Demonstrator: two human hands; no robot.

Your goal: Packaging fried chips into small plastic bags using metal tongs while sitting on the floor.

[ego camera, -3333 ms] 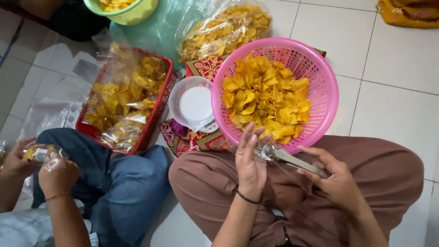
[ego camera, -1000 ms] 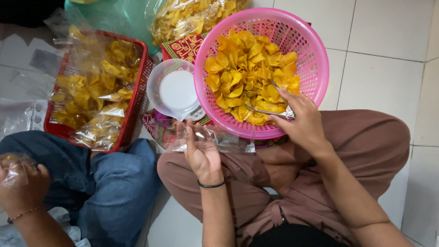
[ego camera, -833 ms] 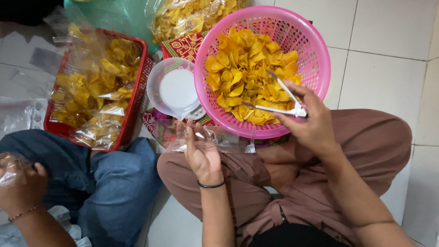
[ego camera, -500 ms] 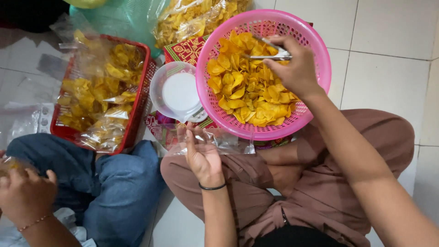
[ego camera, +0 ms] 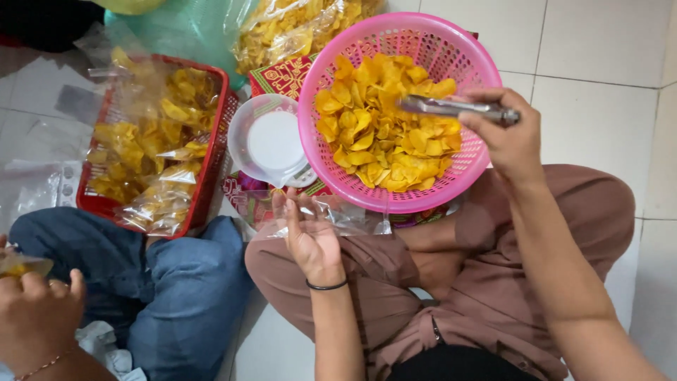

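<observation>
A round pink basket (ego camera: 465, 63) full of yellow chips (ego camera: 384, 134) stands on the floor in front of my crossed legs. My right hand (ego camera: 504, 137) holds metal tongs (ego camera: 451, 107) over the chips, their tips pointing left. My left hand (ego camera: 307, 236) holds a clear plastic bag (ego camera: 338, 215) by its mouth, just below the basket's near rim.
A red basket (ego camera: 211, 162) holding several filled chip bags stands at left. A white round container (ego camera: 271, 141) sits between the baskets. More bagged chips (ego camera: 296, 25) lie at the top. Another person in blue jeans (ego camera: 141, 275) sits at left; their hand (ego camera: 39, 317) holds a small bag.
My right hand has lifted the tongs back from the far side of the pink basket to above its right part. My left hand keeps the bag in the same place.
</observation>
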